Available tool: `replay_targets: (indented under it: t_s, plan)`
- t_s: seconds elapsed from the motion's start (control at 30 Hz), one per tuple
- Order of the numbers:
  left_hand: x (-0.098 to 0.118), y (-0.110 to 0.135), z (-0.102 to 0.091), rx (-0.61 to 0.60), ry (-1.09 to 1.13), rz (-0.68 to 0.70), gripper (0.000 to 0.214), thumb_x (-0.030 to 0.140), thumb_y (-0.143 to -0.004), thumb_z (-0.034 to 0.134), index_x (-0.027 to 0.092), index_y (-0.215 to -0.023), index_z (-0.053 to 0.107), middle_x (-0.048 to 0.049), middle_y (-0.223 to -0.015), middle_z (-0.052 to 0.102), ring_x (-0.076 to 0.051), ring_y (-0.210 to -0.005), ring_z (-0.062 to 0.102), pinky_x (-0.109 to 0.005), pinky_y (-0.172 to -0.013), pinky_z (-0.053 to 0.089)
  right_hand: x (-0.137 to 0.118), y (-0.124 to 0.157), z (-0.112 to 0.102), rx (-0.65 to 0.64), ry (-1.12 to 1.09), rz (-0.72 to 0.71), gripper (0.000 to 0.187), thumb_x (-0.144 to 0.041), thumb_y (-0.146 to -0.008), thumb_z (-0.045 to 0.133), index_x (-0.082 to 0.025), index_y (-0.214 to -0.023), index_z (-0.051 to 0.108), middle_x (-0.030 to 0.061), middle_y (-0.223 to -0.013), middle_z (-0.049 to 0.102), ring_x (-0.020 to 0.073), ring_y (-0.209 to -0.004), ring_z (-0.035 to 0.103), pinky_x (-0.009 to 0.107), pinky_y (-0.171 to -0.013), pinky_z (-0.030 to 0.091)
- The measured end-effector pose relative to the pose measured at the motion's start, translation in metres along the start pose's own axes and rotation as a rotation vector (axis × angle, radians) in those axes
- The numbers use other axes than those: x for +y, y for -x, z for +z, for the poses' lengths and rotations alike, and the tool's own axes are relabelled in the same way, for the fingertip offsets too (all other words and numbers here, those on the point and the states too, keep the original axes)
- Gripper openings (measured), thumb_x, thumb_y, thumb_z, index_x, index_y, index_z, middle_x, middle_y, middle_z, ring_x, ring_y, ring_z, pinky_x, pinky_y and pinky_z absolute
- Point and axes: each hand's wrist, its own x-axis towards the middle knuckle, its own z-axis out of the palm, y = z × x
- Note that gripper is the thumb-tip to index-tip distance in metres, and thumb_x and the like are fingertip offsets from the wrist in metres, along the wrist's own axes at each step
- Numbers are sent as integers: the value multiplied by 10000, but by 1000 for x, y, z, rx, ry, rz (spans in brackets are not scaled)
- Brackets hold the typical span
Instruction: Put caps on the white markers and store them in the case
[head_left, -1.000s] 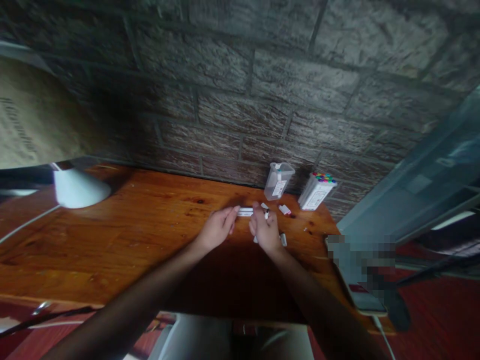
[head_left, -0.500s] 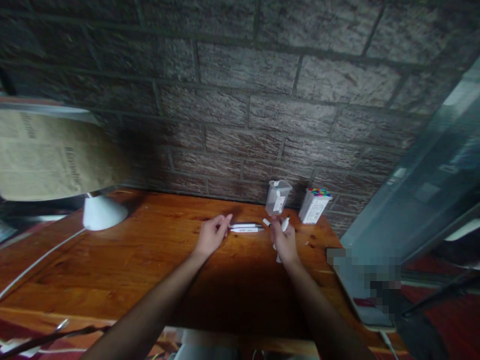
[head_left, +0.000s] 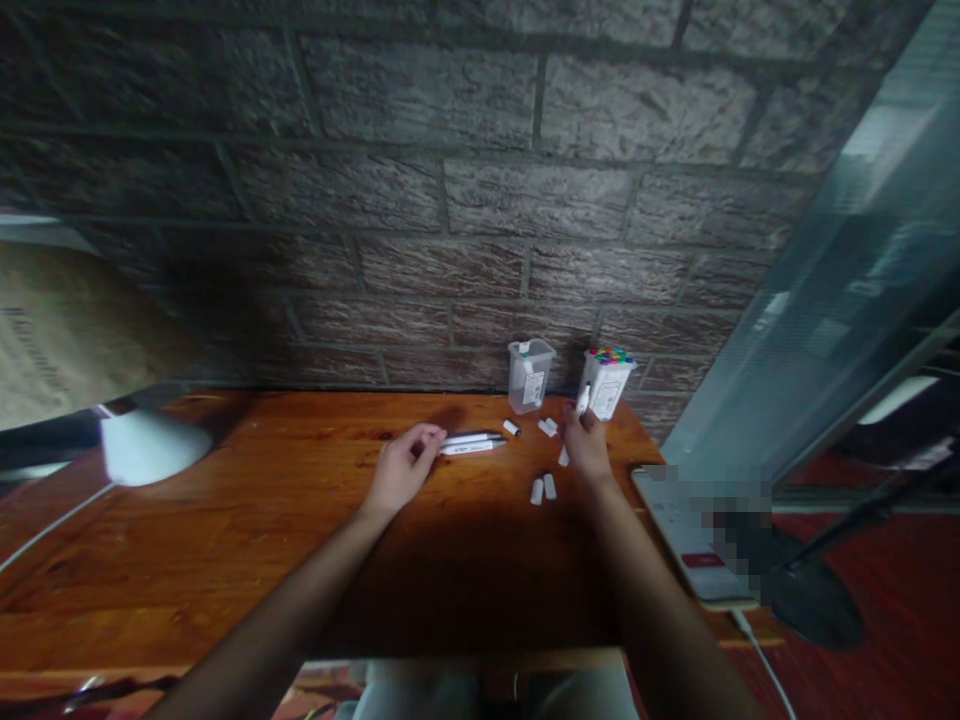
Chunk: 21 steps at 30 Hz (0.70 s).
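Note:
My left hand (head_left: 407,466) rests on the wooden table, fingers curled in at the left ends of two white uncapped markers (head_left: 469,444). These lie side by side with dark tips toward the right. In my right hand (head_left: 587,446) a white marker (head_left: 583,399) is gripped, pointing up in front of the full marker case (head_left: 606,388). A loose white cap (head_left: 511,428) lies right of the two markers. More white caps (head_left: 547,427) lie left of my right hand, and a pair of caps (head_left: 550,487) sits nearer to me. Another white piece (head_left: 563,456) is partly hidden beside the hand.
A clear plastic case (head_left: 527,385) stands near the brick wall, left of the full one. A lamp (head_left: 146,447) is at the left of the table (head_left: 247,550). A laptop-like flat device (head_left: 675,525) with a cable (head_left: 765,660) lies along the right edge.
My right hand has moved away from the loose caps, right and toward the full case, with the marker now upright. My left hand stays by the two markers. The view has shifted right.

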Motion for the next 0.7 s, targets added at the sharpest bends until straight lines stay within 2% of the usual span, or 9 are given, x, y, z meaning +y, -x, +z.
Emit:
replay_targets:
  t_s: [0.03, 0.1, 0.2, 0.33, 0.4, 0.47, 0.6, 0.63, 0.7]
  plan:
    - [1, 0, 0, -18, 3, 2, 301, 450, -898, 524, 180, -832, 639, 9, -661, 630, -140, -620, 576, -220, -615, 422, -2, 1, 0, 32, 4, 24, 362, -567, -824, 481, -208, -851, 514, -17, -622, 573, 128, -489, 477, 247, -468, 350]
    - [3, 2, 2, -82, -1, 8, 342, 460, -913, 493, 183, -757, 621, 22, -604, 588, -131, -575, 549, -215, -581, 406, -4, 4, 0, 0, 37, 46, 400, -604, -817, 496, -207, -839, 534, -18, -607, 570, 124, -466, 456, 244, -451, 327]
    - [7, 4, 3, -146, -15, -2, 402, 463, -926, 468, 183, -660, 581, 35, -546, 535, -117, -520, 510, -213, -541, 378, -4, 5, 2, -30, 192, -9, 375, -576, -815, 530, -204, -782, 563, 0, -607, 560, 142, -545, 494, 242, -494, 316]
    - [6, 1, 2, -77, -2, -5, 407, 426, -958, 415, 182, -678, 578, 15, -614, 584, -128, -598, 561, -222, -624, 411, -1, 4, -2, -38, 304, -23, 289, -466, -814, 571, -198, -704, 567, 20, -626, 571, 158, -611, 513, 253, -537, 310]
    - [3, -2, 0, -13, -7, -6, 401, 412, -969, 390, 180, -709, 588, 3, -656, 604, -138, -646, 579, -230, -668, 420, -5, 5, -8, -142, 327, -14, 244, -412, -789, 620, -187, -693, 608, 18, -631, 597, 156, -616, 531, 251, -551, 333]
    - [2, -3, -2, 21, -18, -17, 401, 411, -971, 382, 179, -721, 593, -3, -675, 611, -145, -664, 584, -234, -680, 422, -13, 8, -17, -332, 344, 12, 181, -342, -683, 738, -175, -698, 669, 14, -654, 645, 155, -620, 569, 245, -567, 379]
    - [3, -1, -4, 0, -23, -9, 416, 424, -968, 383, 185, -691, 583, -10, -685, 628, -155, -680, 597, -240, -692, 426, -29, 17, -34, -762, 373, 135, 366, -231, -467, 867, -167, -804, 740, 13, -736, 716, 159, -644, 632, 246, -600, 475]
    - [4, 0, -3, -10, -21, -5, 415, 426, -966, 386, 186, -693, 586, -10, -682, 629, -155, -676, 599, -241, -689, 427, -30, 19, -36, -820, 371, 159, 404, -223, -446, 875, -171, -825, 745, 11, -748, 723, 159, -657, 640, 244, -606, 487]
    - [6, 0, -3, -25, -12, 1, 404, 426, -962, 397, 187, -706, 597, -9, -672, 628, -154, -659, 598, -242, -677, 426, -27, 21, -36, -768, 306, 153, 433, -187, -384, 888, -173, -795, 752, 8, -718, 723, 158, -638, 642, 239, -583, 493]
